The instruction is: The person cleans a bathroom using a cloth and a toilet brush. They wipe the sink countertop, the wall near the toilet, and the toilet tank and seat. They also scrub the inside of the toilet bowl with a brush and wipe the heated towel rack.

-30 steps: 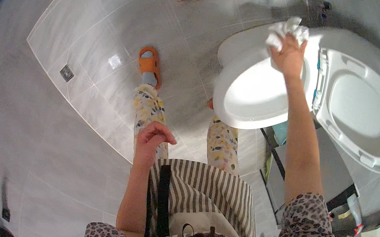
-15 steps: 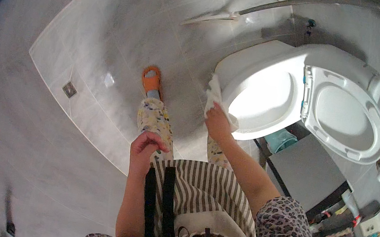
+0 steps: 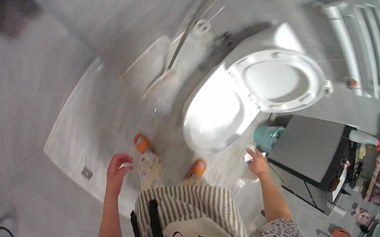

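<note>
My right hand (image 3: 258,164) is beside the teal bin (image 3: 267,137), to the right of the toilet bowl's (image 3: 204,138) front. Its fingers are closed on a white cloth (image 3: 248,157), of which only a small crumpled part shows. Raised over the floor at the left, my left hand (image 3: 116,172) has its fingers curved and apart from the thumb. A pale patch lies between them, perhaps light on the floor behind. The toilet lid and seat (image 3: 279,80) are up.
A grey-topped cabinet (image 3: 311,144) stands right of the bin, with bottles and small items near it. A long-handled squeegee (image 3: 182,47) leans beyond the toilet. A floor drain (image 3: 86,172) lies left. White radiator bars (image 3: 367,48) are at the upper right. Orange slippers (image 3: 143,144) are on my feet.
My view has turned to the right. My right hand, with the cloth, has moved from the toilet rim to beside the teal bin. My left hand's fingers have spread a little.
</note>
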